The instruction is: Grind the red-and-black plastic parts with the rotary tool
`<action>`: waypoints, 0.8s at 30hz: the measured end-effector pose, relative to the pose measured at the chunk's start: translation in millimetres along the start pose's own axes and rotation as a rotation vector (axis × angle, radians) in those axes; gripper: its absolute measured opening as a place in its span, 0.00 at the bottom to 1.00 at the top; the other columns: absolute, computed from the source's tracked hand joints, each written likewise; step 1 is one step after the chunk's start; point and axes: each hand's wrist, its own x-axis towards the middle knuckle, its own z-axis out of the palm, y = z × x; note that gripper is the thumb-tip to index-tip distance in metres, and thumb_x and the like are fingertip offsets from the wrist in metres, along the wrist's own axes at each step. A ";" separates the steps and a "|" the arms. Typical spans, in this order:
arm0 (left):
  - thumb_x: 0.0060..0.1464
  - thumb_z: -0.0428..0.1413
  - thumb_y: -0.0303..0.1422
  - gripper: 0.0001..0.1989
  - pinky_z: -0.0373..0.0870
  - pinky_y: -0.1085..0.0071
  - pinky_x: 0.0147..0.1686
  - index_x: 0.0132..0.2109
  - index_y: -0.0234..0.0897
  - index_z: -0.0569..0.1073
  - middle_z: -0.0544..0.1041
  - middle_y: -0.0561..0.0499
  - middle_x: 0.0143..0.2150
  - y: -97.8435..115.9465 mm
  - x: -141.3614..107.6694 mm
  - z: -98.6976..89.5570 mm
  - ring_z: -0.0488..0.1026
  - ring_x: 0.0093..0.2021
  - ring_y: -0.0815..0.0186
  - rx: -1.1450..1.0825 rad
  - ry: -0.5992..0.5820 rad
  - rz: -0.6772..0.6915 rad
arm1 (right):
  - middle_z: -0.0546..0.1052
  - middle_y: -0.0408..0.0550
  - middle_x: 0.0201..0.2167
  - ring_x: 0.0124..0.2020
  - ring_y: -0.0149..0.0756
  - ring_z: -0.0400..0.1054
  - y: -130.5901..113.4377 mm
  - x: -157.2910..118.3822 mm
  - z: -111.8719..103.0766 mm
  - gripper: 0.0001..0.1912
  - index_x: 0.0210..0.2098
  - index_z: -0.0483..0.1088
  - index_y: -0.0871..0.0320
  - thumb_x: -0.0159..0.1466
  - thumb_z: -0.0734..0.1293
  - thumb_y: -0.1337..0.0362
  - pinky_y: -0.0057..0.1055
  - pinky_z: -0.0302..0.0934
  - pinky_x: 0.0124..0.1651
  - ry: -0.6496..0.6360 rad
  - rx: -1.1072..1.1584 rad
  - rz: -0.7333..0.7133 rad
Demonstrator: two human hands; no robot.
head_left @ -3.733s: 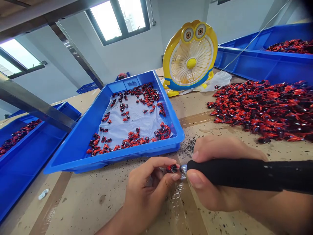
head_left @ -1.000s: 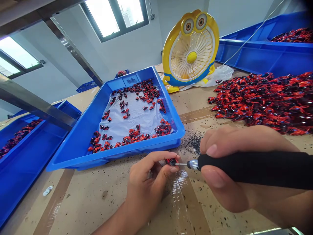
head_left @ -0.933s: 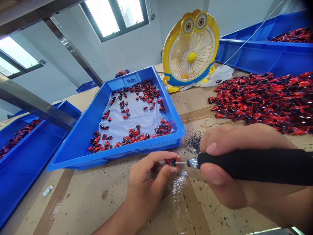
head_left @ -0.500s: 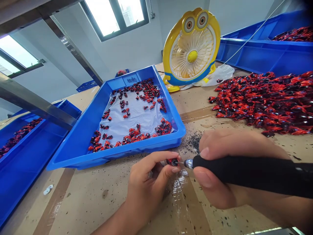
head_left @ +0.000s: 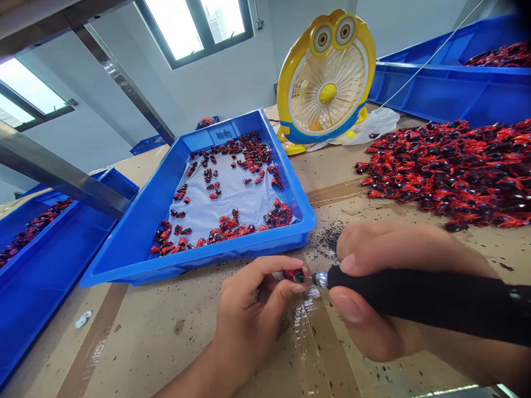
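Between thumb and index finger, my left hand (head_left: 253, 309) pinches a small red-and-black plastic part (head_left: 293, 275), its dark end facing right. My right hand (head_left: 385, 293) is closed round a black pen-shaped rotary tool (head_left: 415, 298) with a metal collet (head_left: 319, 279) at its front. A thin bit reaches from the collet to the dark end of the part. Whether the tip touches or enters it is too small to tell. Just behind the hands stands a blue tray (head_left: 194, 261), with several similar parts on a white sheet (head_left: 232, 202).
A large heap of red-and-black parts (head_left: 448, 171) lies at the right. Behind it are blue bins (head_left: 448, 91), and a yellow fan (head_left: 327, 83) stands left of these. Another blue bin (head_left: 74, 260) is at the left. Black shavings (head_left: 329, 240) dot the cardboard-covered table (head_left: 157, 331).
The rear of the rotary tool has dipped slightly in my right hand. The part in my left hand has turned a little. The view has shifted very slightly.
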 end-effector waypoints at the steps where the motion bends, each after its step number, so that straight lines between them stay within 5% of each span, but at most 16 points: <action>1: 0.63 0.66 0.21 0.10 0.79 0.85 0.32 0.45 0.42 0.85 0.90 0.59 0.36 0.0 -0.2 -0.1 0.83 0.29 0.73 -0.014 -0.004 -0.002 | 0.78 0.39 0.27 0.26 0.33 0.76 -0.3 1.5 -6.2 0.16 0.44 0.73 0.50 0.58 0.75 0.72 0.28 0.69 0.24 -0.152 0.005 -0.010; 4: 0.63 0.66 0.22 0.09 0.78 0.85 0.30 0.45 0.42 0.84 0.90 0.59 0.36 -0.1 -0.6 -0.7 0.83 0.29 0.74 -0.038 -0.001 0.009 | 0.81 0.40 0.31 0.29 0.34 0.80 -3.7 4.4 -17.2 0.22 0.48 0.73 0.49 0.57 0.76 0.75 0.28 0.75 0.29 -0.305 0.002 0.021; 9: 0.63 0.66 0.20 0.12 0.77 0.86 0.32 0.45 0.43 0.83 0.90 0.60 0.38 -0.6 -1.2 -1.1 0.84 0.31 0.75 -0.046 -0.004 0.034 | 0.78 0.42 0.28 0.27 0.37 0.75 -15.8 3.6 2.0 0.17 0.40 0.75 0.47 0.57 0.82 0.60 0.31 0.69 0.24 0.019 -0.010 0.125; 14: 0.63 0.63 0.17 0.14 0.80 0.84 0.36 0.45 0.42 0.83 0.90 0.58 0.39 -2.2 -2.2 -1.7 0.84 0.32 0.73 -0.017 -0.022 0.037 | 0.77 0.43 0.28 0.29 0.38 0.76 -19.9 5.6 13.5 0.17 0.39 0.75 0.47 0.56 0.83 0.56 0.32 0.69 0.25 0.047 -0.008 0.118; 17: 0.63 0.62 0.17 0.15 0.80 0.84 0.36 0.46 0.42 0.82 0.90 0.58 0.39 -3.2 -2.3 -1.5 0.84 0.32 0.73 -0.013 -0.027 0.044 | 0.76 0.41 0.27 0.27 0.36 0.75 -17.0 6.9 5.3 0.16 0.38 0.74 0.48 0.57 0.82 0.60 0.30 0.67 0.22 0.012 -0.022 0.091; 22: 0.62 0.62 0.16 0.16 0.76 0.88 0.33 0.45 0.45 0.83 0.89 0.62 0.36 -1.0 -1.6 0.9 0.82 0.29 0.77 0.012 -0.025 0.026 | 0.73 0.36 0.24 0.24 0.31 0.74 -9.5 7.0 -8.2 0.14 0.42 0.69 0.51 0.61 0.75 0.70 0.26 0.66 0.21 -0.232 -0.102 -0.074; 24: 0.61 0.63 0.17 0.15 0.75 0.89 0.31 0.43 0.45 0.83 0.88 0.64 0.34 0.4 -1.5 1.5 0.79 0.26 0.78 0.031 -0.008 0.005 | 0.72 0.35 0.23 0.23 0.30 0.73 -8.3 7.0 -9.0 0.14 0.42 0.68 0.52 0.61 0.73 0.71 0.28 0.69 0.24 -0.215 -0.149 -0.148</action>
